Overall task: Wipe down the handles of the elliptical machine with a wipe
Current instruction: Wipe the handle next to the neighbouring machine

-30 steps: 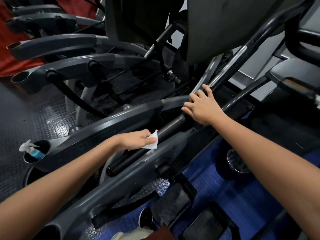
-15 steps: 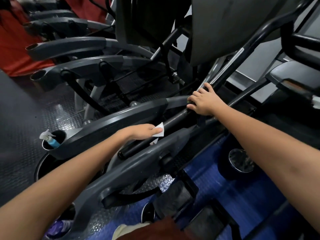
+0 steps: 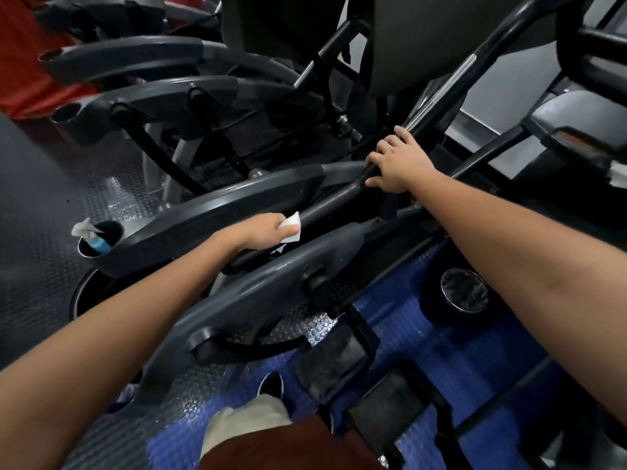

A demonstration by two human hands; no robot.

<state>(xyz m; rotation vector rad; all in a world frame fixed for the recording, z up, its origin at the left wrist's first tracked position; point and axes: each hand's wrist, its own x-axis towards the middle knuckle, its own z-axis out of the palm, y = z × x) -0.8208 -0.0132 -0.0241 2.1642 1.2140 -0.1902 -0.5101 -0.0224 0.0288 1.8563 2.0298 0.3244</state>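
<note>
Studded rubber floor [image 3: 47,198], dark grey; blue patch underfoot.

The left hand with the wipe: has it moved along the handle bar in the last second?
Yes. The left hand slid the wipe up the black handle bar, toward the right hand.

handle [image 3: 325,206] hemmed between grey shrouds [image 3: 217,212]

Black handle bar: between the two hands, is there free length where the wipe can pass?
Yes. The black handle bar is bare between the left hand, which holds the wipe, and the right hand, which grips it higher up. Grey arms crowd it on both sides. The nearest cup holder is taken by a spray bottle.
</note>
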